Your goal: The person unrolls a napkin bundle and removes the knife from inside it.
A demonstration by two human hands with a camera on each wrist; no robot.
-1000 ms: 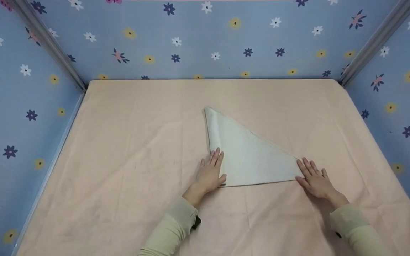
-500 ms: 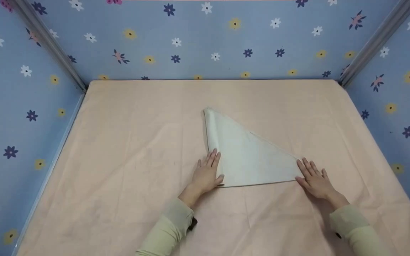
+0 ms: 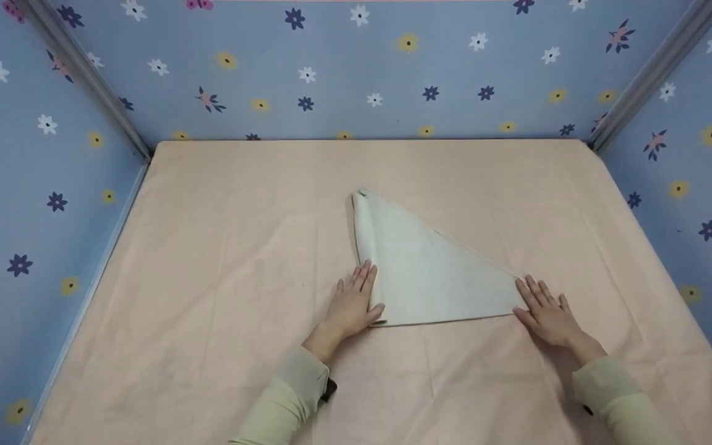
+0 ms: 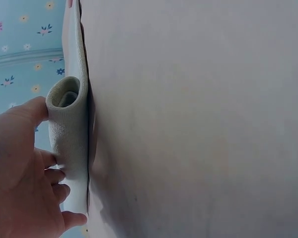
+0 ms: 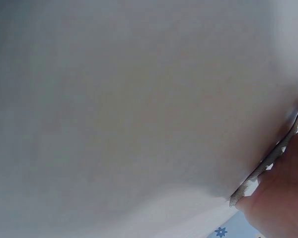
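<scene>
Flowered walls (image 3: 331, 62) framed a desk (image 3: 238, 247), a pale cloth (image 3: 442, 272) lying well in from its far edge. The left hand (image 3: 350, 303), fingers extended, rested against its roll (image 3: 365, 232); the right hand (image 3: 547, 312), fingers spread, touched the opposite end. Working the roll appeared underway, even pressure likely needed next.

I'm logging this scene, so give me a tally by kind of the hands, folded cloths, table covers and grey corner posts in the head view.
Hands: 2 (left hand, right hand)
Folded cloth: 1
Table cover: 1
Grey posts: 2 (left post, right post)
Total: 6
</scene>
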